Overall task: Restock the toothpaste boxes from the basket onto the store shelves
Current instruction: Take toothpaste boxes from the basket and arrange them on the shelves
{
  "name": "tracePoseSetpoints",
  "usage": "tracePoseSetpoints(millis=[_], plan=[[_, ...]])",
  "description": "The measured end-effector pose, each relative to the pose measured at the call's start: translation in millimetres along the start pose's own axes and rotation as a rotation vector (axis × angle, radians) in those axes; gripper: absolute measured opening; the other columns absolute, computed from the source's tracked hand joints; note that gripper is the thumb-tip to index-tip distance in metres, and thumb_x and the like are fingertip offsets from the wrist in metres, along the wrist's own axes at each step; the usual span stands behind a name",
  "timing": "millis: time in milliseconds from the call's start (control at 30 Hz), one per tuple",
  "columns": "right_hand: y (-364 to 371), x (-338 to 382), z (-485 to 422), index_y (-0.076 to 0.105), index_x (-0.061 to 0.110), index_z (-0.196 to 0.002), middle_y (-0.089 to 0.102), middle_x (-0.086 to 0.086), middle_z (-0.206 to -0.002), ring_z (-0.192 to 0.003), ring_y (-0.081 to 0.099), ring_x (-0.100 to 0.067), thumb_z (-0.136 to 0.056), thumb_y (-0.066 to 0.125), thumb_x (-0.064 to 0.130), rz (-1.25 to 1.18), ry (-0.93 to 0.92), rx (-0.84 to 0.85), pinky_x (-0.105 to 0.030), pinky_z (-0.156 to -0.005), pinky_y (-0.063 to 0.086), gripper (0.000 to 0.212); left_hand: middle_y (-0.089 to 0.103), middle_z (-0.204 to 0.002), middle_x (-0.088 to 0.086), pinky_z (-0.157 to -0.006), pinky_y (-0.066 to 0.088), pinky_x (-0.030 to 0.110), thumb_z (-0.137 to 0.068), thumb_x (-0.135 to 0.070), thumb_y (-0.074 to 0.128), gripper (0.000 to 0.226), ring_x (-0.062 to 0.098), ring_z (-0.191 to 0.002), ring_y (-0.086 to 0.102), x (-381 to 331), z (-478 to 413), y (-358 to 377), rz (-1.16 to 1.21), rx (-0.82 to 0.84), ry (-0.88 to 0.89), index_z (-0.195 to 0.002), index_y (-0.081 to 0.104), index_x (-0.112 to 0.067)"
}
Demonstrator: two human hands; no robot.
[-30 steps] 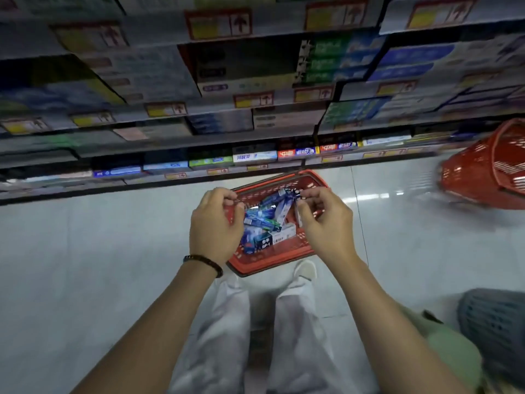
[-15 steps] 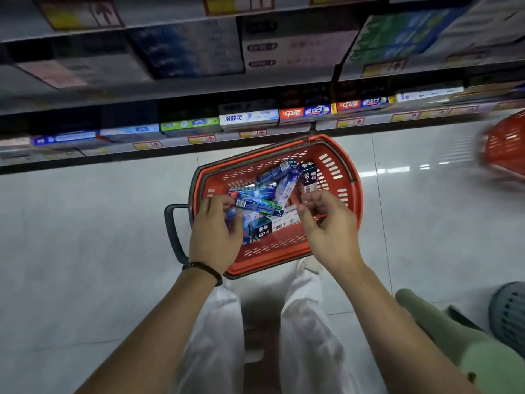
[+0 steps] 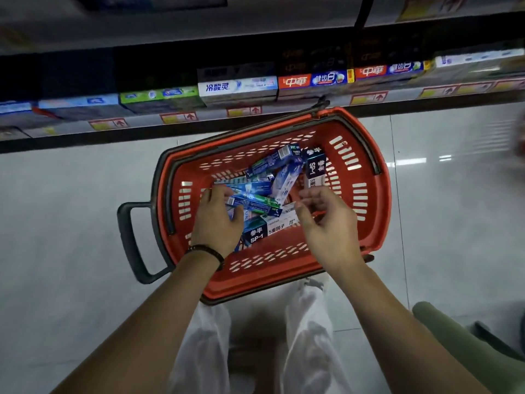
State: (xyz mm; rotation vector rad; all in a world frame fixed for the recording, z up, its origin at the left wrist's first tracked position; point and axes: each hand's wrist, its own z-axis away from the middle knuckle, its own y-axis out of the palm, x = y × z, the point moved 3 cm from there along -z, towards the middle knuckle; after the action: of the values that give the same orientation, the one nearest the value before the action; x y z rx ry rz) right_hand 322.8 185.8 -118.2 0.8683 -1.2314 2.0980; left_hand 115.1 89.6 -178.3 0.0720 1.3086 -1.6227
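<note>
A red basket with dark handles stands on the floor in front of my legs, below the lowest shelf. Several toothpaste boxes lie jumbled inside it. My left hand reaches in from the left, and its fingers and thumb pinch the left end of a blue-green toothpaste box on top of the pile. Just above a white and dark box marked SP-1 hovers my right hand, fingers loosely curled and holding nothing. Another SP-1 box leans against the basket's right side.
Toothpaste boxes line the bottom shelf in a row, with price tags along its edge. Pale glossy floor tiles surround the basket. A person's green-clad limb shows at the lower right. A blurred red shape is at the right edge.
The view has tilted down toward the basket. Both hands have dropped from above the basket into it, the left onto the blue-green box. The second red basket has slid out to the right.
</note>
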Motion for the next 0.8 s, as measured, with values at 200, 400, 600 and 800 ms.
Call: tracePoseSetpoints(millis=[200, 400, 600, 800], plan=[[17.1, -33.4, -19.4, 0.070, 0.024, -0.111, 0.071, 0.016, -0.096, -0.090, 0.066, 0.001, -0.098, 0.073, 0.018, -0.009, 0.061, 0.026, -0.022, -0.073, 0.054, 0.015, 0.053, -0.129, 0.008, -0.098, 0.053, 0.042, -0.094, -0.020, 0.074, 0.037, 0.030, -0.116, 0.057, 31.7, -11.6, 35.7, -0.066, 0.070, -0.119, -0.127, 0.056, -0.017], [30.6, -48.9, -28.6, 0.071, 0.024, -0.112, 0.073, 0.017, -0.094, -0.090, 0.067, 0.003, -0.098, 0.073, 0.019, -0.084, 0.148, 0.037, -0.012, -0.072, 0.051, 0.015, 0.049, -0.138, 0.015, -0.108, 0.044, 0.050, -0.090, -0.019, 0.076, 0.053, 0.039, -0.129, 0.045, 62.4, -26.6, 56.7, -0.169, 0.098, -0.217, -0.137, 0.053, -0.018], [29.4, -53.7, -24.4, 0.071, 0.026, -0.109, 0.074, 0.013, -0.092, -0.090, 0.068, 0.002, -0.099, 0.073, 0.019, -0.139, 0.157, 0.044, -0.011, -0.072, 0.051, 0.013, 0.052, -0.145, 0.015, -0.118, 0.032, 0.051, -0.092, -0.034, 0.070, 0.071, 0.037, -0.136, 0.041, 85.1, -65.8, 69.2, -0.338, 0.158, -0.241, -0.153, 0.039, -0.013], [30.2, -59.9, -21.1, 0.071, 0.028, -0.107, 0.073, 0.012, -0.088, -0.089, 0.067, 0.001, -0.098, 0.073, 0.017, -0.138, 0.199, 0.077, -0.008, -0.071, 0.048, 0.014, 0.055, -0.142, 0.004, -0.113, 0.036, 0.057, -0.091, -0.046, 0.065, 0.058, 0.037, -0.137, 0.039, 97.8, -74.2, 83.8, -0.326, 0.252, -0.342, -0.144, 0.045, -0.036]])
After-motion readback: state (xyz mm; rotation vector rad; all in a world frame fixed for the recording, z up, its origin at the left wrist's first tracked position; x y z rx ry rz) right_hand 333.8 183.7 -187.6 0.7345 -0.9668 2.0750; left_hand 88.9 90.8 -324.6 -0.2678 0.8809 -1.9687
